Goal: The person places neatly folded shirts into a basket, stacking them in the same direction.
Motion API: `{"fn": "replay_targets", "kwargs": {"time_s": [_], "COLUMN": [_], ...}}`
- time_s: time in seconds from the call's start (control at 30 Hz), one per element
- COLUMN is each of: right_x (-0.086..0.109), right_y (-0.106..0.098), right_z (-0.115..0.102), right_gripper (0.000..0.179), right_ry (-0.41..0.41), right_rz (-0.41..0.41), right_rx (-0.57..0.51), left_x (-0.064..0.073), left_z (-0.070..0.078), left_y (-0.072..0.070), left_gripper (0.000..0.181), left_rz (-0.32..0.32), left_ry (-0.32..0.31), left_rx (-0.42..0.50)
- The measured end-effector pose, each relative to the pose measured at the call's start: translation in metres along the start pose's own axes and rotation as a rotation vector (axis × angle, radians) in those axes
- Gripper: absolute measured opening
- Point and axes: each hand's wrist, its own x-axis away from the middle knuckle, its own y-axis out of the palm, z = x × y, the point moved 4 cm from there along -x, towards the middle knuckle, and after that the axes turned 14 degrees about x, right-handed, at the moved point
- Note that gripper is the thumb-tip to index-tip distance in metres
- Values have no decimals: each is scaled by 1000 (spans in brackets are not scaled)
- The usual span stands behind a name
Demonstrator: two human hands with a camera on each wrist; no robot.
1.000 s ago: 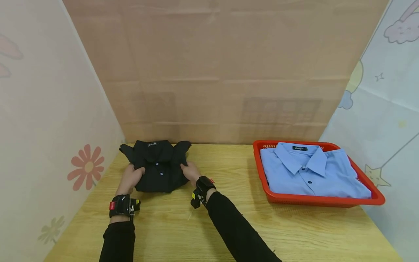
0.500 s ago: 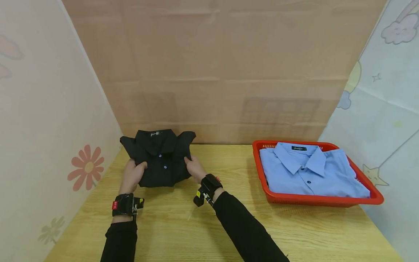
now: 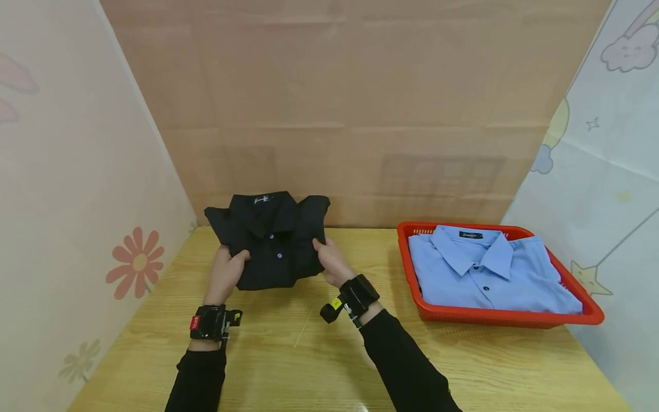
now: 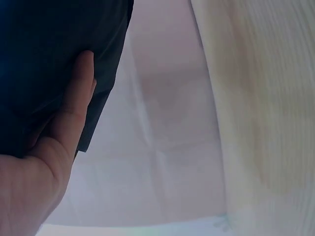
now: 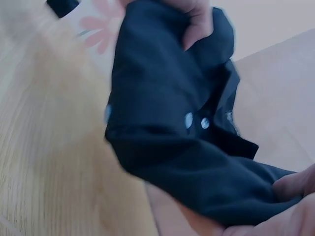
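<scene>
A folded black shirt (image 3: 268,246) with a collar and pale buttons is held up above the left part of the table, collar toward the back. My left hand (image 3: 226,272) grips its left edge, thumb over the front; in the left wrist view that hand (image 4: 59,142) has fingers against the dark cloth. On the opposite edge, my right hand (image 3: 333,263) pinches the shirt, thumb on top. The right wrist view shows the shirt (image 5: 157,98) sagging between both hands, its buttons facing up.
To the right stands a red plastic basket (image 3: 515,316) with a folded light blue shirt (image 3: 479,269) in it. The wooden table (image 3: 288,366) meets a brown paper backdrop (image 3: 329,114) behind. Patterned white panels flank both sides.
Both hands have raised the black shirt off the table and carried it to the right. The basket and blue shirt have stayed in place.
</scene>
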Motion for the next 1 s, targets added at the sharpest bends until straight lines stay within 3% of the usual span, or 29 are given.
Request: {"fn": "replay_targets", "kwargs": {"time_s": [0.27, 0.53, 0.67, 0.83, 1.0], "right_x": [30, 60, 72, 81, 89], "right_y": [-28, -59, -73, -88, -98], "right_z": [-13, -24, -28, -28, -26], "right_gripper": [44, 43, 44, 45, 47], "right_ry": [-39, -37, -37, -23, -57], "right_rz": [1, 90, 137, 179, 178], "right_rx": [-122, -194, -224, -255, -234], "left_x": [9, 20, 24, 28, 32], "left_z": [15, 25, 29, 30, 28], "left_y": [30, 66, 84, 101, 114], "left_gripper": [57, 54, 49, 46, 45], "left_rz": [-52, -71, -100, -118, -117], "left_ry": [37, 39, 99, 149, 143], "left_rx": [100, 171, 189, 192, 198]}}
